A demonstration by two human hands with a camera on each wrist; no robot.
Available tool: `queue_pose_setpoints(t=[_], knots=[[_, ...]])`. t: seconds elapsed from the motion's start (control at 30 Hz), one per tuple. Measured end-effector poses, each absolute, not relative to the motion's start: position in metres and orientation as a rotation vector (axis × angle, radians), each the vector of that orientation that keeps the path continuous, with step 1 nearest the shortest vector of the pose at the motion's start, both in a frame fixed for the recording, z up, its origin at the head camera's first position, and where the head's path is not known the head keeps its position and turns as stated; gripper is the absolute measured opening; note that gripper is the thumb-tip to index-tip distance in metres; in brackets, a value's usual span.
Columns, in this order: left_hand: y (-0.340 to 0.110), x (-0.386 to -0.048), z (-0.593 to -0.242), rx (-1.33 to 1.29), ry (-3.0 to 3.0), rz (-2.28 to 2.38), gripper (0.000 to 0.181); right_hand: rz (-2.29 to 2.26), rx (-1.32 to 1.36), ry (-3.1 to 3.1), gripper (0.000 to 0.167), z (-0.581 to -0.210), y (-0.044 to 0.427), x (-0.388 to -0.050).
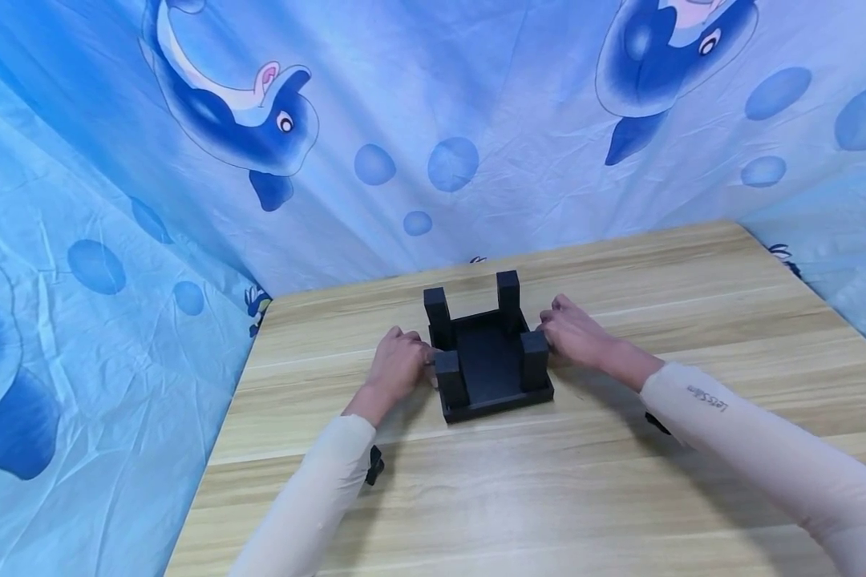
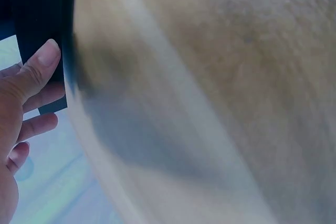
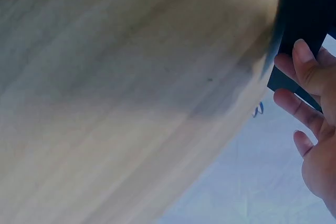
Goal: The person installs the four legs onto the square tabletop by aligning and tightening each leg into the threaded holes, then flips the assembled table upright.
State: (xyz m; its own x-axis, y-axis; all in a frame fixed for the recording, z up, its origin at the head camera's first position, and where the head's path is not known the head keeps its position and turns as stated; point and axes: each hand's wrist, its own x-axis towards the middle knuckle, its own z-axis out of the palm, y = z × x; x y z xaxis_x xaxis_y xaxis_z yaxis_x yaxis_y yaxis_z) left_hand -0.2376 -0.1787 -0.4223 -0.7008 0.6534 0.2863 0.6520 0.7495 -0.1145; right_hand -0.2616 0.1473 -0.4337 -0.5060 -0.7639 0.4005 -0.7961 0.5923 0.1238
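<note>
A small black stool-like piece (image 1: pixel 489 365) lies upside down on the wooden table, its square legs pointing up from a rimmed, flat panel. My left hand (image 1: pixel 400 365) grips its left side; in the left wrist view the thumb (image 2: pixel 44 59) presses the black side and fingers reach behind it. On the opposite side my right hand (image 1: pixel 576 332) holds the right edge. The right wrist view has that thumb (image 3: pixel 305 59) against the black side (image 3: pixel 303 17), with fingers spread around it. Parts of both hands' fingers are hidden by the black piece in the head view.
The light wood-grain table (image 1: pixel 520 497) spreads around the piece. Behind its far edge hangs a blue curtain (image 1: pixel 375 96) with cartoon dolphins and bubbles, which continues along the left and right sides. Each wrist has a small black device (image 1: pixel 374 465) beneath its pale sleeve.
</note>
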Motion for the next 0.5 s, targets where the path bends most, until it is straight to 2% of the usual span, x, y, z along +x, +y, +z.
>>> queue_pose_setpoints(t=[0.2, 0.5], knots=[[-0.184, -0.235, -0.413, -1.026, -2.560, -0.072, 0.026, 0.102, 1.277, -2.359, 0.025, -0.418, 0.147, -0.257], [-0.184, -0.233, -0.405, -1.055, -2.461, -0.134, 0.023, 0.165, 1.317, -2.331, 0.037, -0.401, 0.157, -0.250]])
